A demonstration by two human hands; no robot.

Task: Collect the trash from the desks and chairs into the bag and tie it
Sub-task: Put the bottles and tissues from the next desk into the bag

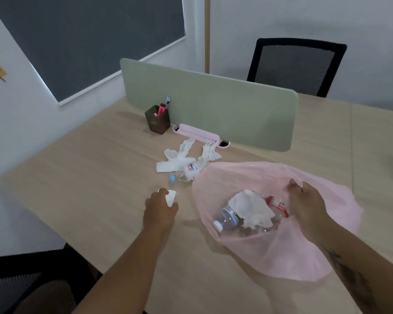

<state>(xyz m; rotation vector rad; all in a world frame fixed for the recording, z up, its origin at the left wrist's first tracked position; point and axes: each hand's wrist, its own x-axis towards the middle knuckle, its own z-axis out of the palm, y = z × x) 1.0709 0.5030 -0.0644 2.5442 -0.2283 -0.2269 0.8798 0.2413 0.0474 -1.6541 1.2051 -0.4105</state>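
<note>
Your left hand has its fingers curled round a small white tissue wad, low at the wooden desk; whether it touches the top, you can't tell. Your right hand pinches the far rim of the pink trash bag, and the mouth gapes wide. Just under that grip, inside the bag, lie a clear water bottle with a white cap, a crumpled tissue on top of it, and a red-labelled bottle close beside your right fingers. Beyond your left grip a crushed bottle with a blue cap lies against the bag's edge, with torn tissue strips draped over and behind it. Past those sit a pink tray and a dark pen cup, both against the green divider panel. A black mesh chair stands behind the divider.
</note>
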